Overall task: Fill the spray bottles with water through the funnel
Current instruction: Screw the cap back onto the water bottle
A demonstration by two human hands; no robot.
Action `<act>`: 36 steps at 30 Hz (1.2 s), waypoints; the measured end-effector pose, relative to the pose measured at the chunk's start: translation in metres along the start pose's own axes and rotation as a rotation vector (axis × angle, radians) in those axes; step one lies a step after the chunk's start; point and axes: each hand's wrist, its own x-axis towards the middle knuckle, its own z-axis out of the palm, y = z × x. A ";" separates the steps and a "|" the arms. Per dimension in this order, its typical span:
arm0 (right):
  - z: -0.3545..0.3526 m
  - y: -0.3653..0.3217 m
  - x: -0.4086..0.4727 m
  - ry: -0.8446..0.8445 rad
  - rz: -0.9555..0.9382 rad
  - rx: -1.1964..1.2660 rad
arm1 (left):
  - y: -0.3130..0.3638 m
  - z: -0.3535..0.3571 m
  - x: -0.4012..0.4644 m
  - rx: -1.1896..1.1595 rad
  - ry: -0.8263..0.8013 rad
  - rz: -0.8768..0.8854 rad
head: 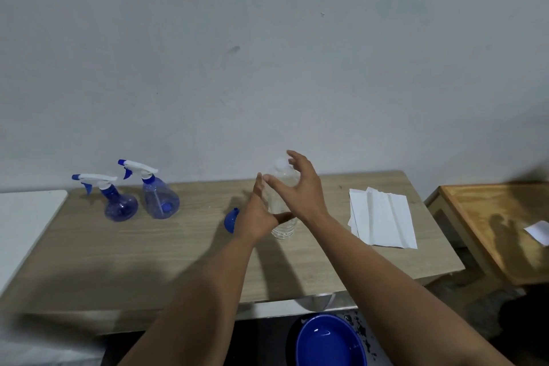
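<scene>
Near the middle of the table (166, 258) stands your clear water bottle (282, 202), white cap on, between your hands. Your left hand (261, 211) lies flat against its left side, fingers together; your right hand (300, 187) curves over the shoulder, fingers spread, not clamped. Thin plastic will likely buckle and slip, so grip low on the body. Just left lies the blue funnel (231, 219); two capped blue spray bottles (160, 200) stand far left.
</scene>
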 end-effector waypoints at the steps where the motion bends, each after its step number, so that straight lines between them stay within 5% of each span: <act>1: 0.001 0.007 -0.008 0.012 0.029 0.023 | -0.006 -0.001 -0.004 0.034 0.019 -0.012; 8: 0.031 0.081 -0.043 0.002 0.266 -0.019 | -0.100 -0.005 -0.003 0.355 0.310 -0.122; 18: 0.092 0.124 0.013 0.073 0.330 0.045 | -0.158 0.007 0.076 0.605 0.328 -0.072; 36: 0.132 0.129 0.133 -0.029 0.384 -0.123 | -0.154 -0.017 0.170 0.570 0.273 0.016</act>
